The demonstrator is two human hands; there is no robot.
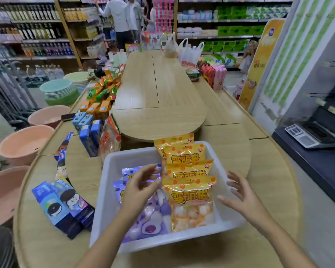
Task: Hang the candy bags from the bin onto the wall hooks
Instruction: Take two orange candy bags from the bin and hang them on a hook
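Observation:
A white plastic bin (112, 163) sits on the wooden display table in front of me. A row of orange candy bags (190, 196) stands overlapping along its right side. Purple candy bags (153, 219) lie on its left side. My left hand (141, 187) hovers over the purple bags with fingers spread, holding nothing. My right hand (240, 194) is open above the bin's right wall, just right of the front orange bag. Black wall hooks (317, 94) stick out from the panel at far right.
Cookie boxes (60, 206) and blue cartons (87, 132) lie left of the bin. A raised wooden tabletop (159, 105) stretches behind it. Pink basins (25, 142) stand at the left. A scale (311, 134) rests on the dark counter at right. People stand by the far shelves.

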